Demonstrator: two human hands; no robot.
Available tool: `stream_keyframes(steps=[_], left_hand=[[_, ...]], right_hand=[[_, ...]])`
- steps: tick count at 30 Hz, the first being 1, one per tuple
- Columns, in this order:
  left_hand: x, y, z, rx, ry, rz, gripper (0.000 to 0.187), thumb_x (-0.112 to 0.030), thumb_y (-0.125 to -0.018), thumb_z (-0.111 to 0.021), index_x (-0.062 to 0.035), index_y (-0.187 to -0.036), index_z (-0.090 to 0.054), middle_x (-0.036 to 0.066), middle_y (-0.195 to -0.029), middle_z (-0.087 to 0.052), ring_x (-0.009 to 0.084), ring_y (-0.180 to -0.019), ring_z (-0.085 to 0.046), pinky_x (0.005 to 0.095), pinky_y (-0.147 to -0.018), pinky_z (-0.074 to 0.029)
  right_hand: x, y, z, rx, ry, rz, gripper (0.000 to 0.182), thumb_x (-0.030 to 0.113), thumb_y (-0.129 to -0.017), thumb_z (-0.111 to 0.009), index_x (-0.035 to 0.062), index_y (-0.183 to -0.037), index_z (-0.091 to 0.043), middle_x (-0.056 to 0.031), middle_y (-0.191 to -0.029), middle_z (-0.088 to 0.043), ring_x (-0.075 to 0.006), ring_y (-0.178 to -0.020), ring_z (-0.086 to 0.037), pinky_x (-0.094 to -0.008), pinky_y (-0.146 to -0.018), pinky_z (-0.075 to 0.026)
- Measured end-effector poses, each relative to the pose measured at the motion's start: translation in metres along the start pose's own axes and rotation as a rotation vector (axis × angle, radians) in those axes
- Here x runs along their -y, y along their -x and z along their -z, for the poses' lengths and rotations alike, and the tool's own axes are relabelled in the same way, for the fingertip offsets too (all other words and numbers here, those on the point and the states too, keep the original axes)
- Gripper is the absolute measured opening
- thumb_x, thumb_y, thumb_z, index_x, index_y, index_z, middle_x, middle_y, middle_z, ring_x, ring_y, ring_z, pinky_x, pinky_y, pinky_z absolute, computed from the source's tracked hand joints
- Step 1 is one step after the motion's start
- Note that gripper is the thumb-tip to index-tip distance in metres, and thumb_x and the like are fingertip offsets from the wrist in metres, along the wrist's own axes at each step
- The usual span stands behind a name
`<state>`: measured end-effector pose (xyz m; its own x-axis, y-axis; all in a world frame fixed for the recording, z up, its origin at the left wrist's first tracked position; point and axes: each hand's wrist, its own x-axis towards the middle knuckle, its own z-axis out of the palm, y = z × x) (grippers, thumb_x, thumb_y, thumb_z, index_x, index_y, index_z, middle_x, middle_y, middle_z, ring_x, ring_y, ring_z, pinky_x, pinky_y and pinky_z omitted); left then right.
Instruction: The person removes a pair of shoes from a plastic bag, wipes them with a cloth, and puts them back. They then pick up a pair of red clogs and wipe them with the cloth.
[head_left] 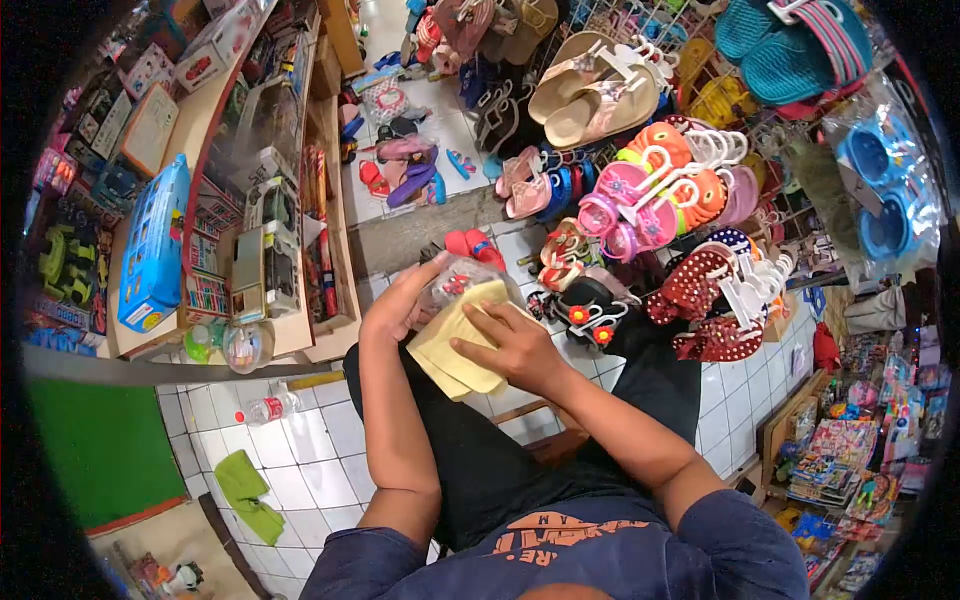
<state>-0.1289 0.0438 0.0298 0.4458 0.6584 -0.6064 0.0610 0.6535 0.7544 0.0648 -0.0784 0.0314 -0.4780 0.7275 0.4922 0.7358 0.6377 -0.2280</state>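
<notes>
My left hand (396,308) is closed around the side of a clear plastic package (462,280) held above my lap. Small reddish and whitish shapes show through its plastic, but I cannot make out what they are. A folded yellow cloth (455,345) lies over the near part of the package and hides most of it. With fingers partly bent, my right hand (515,345) holds the cloth against the package; the thumb is hidden.
On the right, children's sandals (590,90) hang on a wire rack. Boxed toys and a blue toy bus (155,245) fill the left shelf. A plastic bottle (270,408) and a green cloth (248,495) lie on the tiles. More sandals (405,170) lie ahead.
</notes>
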Motion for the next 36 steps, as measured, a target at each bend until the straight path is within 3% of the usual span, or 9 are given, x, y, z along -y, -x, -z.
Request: stream_keyframes(steps=[6, 11, 12, 14, 17, 21, 26, 32, 36], left_hand=[[0.001, -0.017, 0.016, -0.502, -0.320, -0.178, 0.036, -0.032, -0.097, -0.055, -0.0002, -0.082, -0.059, 0.004, -0.062, -0.051, 0.0139, -0.056, -0.048, 0.0337, -0.052, -0.039], [0.023, -0.059, 0.047, -0.700, -0.377, -0.316, 0.036, -0.029, -0.102, -0.051, 0.0014, -0.086, -0.063, 0.004, -0.060, -0.052, 0.0159, -0.054, -0.045, 0.0350, -0.053, -0.037], [0.023, -0.065, 0.051, -0.702, -0.376, -0.299, 0.036, -0.029, -0.102, -0.051, 0.0014, -0.086, -0.063, 0.004, -0.060, -0.052, 0.0159, -0.054, -0.045, 0.0350, -0.053, -0.037], [0.022, -0.076, 0.058, -0.792, -0.518, -0.315, 0.042, -0.039, -0.101, -0.052, 0.0016, -0.093, -0.062, 0.004, -0.069, -0.054, 0.0146, -0.064, -0.047, 0.0335, -0.060, -0.040], [0.020, -0.084, 0.055, -0.793, -0.461, -0.327, 0.041, -0.038, -0.101, -0.052, 0.0011, -0.100, -0.065, 0.005, -0.073, -0.057, 0.0150, -0.068, -0.048, 0.0332, -0.064, -0.042], [0.010, -0.085, 0.044, -0.712, -0.126, -0.170, 0.038, -0.037, -0.102, -0.052, -0.0016, -0.107, -0.065, 0.002, -0.079, -0.059, 0.0122, -0.070, -0.049, 0.0307, -0.062, -0.045], [0.033, -0.100, 0.064, -0.623, -0.234, -0.098, 0.036, -0.037, -0.101, -0.053, -0.0049, -0.112, -0.065, -0.002, -0.081, -0.058, 0.0099, -0.071, -0.049, 0.0301, -0.060, -0.046], [0.033, -0.096, 0.066, -0.594, -0.393, -0.191, 0.034, -0.035, -0.100, -0.056, -0.0044, -0.110, -0.067, -0.003, -0.076, -0.056, 0.0086, -0.070, -0.044, 0.0279, -0.066, -0.042], [0.033, -0.090, 0.064, -0.498, -0.532, -0.286, 0.033, -0.032, -0.099, -0.058, -0.0010, -0.108, -0.066, -0.003, -0.078, -0.058, 0.0092, -0.073, -0.045, 0.0272, -0.068, -0.041]], right_hand=[[-0.037, -0.026, -0.032, 0.030, -0.239, -0.011, 0.039, 0.015, -0.077, -0.066, 0.0270, -0.113, -0.070, -0.0102, -0.126, -0.061, -0.0283, -0.115, -0.060, -0.0363, -0.089, -0.054], [-0.076, 0.013, -0.113, -0.005, -0.762, -0.311, 0.048, 0.006, -0.072, -0.077, 0.0103, -0.119, -0.068, -0.0111, -0.117, -0.067, -0.0294, -0.107, -0.064, -0.0350, -0.087, -0.053], [-0.084, 0.043, -0.154, -0.121, -0.766, -0.500, 0.039, 0.005, -0.076, -0.078, 0.0037, -0.114, -0.068, -0.0107, -0.111, -0.069, -0.0250, -0.099, -0.067, -0.0331, -0.083, -0.054], [-0.085, 0.094, -0.229, -0.120, -1.001, -1.514, 0.031, 0.007, -0.084, -0.075, -0.0015, -0.112, -0.065, -0.0103, -0.108, -0.069, -0.0208, -0.091, -0.067, -0.0314, -0.078, -0.055], [-0.092, 0.140, -0.273, -0.302, -1.028, -1.684, 0.037, 0.013, -0.082, -0.077, -0.0059, -0.110, -0.063, -0.0152, -0.103, -0.070, -0.0248, -0.089, -0.068, -0.0363, -0.079, -0.052], [-0.099, 0.156, -0.293, -0.227, -0.924, -1.817, 0.037, 0.006, -0.080, -0.075, -0.0046, -0.114, -0.061, -0.0151, -0.106, -0.069, -0.0271, -0.093, -0.068, -0.0382, -0.081, -0.052], [-0.126, 0.123, -0.305, -0.366, -0.978, -1.872, 0.042, -0.005, -0.078, -0.069, -0.0054, -0.118, -0.058, -0.0164, -0.109, -0.068, -0.0286, -0.094, -0.068, -0.0383, -0.079, -0.055], [-0.168, 0.071, -0.306, -0.357, -1.253, -1.776, 0.042, 0.005, -0.082, -0.071, 0.0006, -0.121, -0.056, -0.0130, -0.109, -0.066, -0.0262, -0.089, -0.069, -0.0395, -0.067, -0.056], [-0.177, 0.075, -0.317, -0.044, -0.945, -1.741, 0.059, 0.015, -0.078, -0.078, -0.0001, -0.127, -0.048, -0.0154, -0.118, -0.062, -0.0243, -0.103, -0.061, -0.0410, -0.083, -0.053]])
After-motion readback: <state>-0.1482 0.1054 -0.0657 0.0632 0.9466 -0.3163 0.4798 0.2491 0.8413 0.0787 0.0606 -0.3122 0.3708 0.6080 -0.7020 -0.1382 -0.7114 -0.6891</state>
